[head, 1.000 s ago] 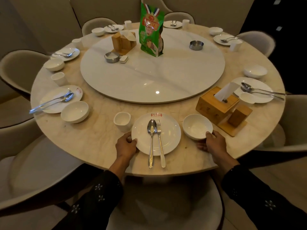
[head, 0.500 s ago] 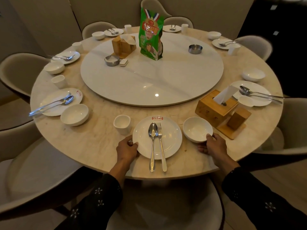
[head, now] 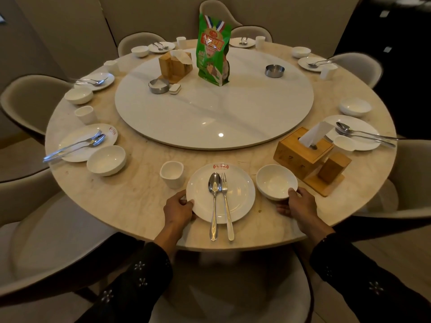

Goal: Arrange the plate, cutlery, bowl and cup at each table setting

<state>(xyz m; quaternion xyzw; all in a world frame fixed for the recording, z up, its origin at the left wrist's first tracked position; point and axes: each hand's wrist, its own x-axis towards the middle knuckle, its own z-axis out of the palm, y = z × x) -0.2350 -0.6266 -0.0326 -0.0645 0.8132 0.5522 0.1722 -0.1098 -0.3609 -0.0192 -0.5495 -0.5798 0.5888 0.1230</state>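
At the near edge of the round marble table point(head: 130, 201) lies a white plate point(head: 240, 194) with a red logo. A spoon point(head: 214, 201) and a fork point(head: 226, 203) rest side by side across it, handles toward me. My left hand point(head: 178, 209) grips the plate's left rim. A white bowl point(head: 276, 181) stands just right of the plate, and my right hand point(head: 299, 203) holds its near rim. A white cup point(head: 172, 174) stands upright to the plate's left.
A wooden tissue box point(head: 300, 152) with a small wooden holder point(head: 333, 167) stands right of the bowl. The white turntable point(head: 245, 113) carries a green bag point(head: 212, 50), two metal ashtrays and another tissue box. Several other place settings ring the table, with beige chairs around.
My hands keep their hold on the plate and bowl. Plate and bowl have slid slightly away from the table's near edge; the view shifted a little.
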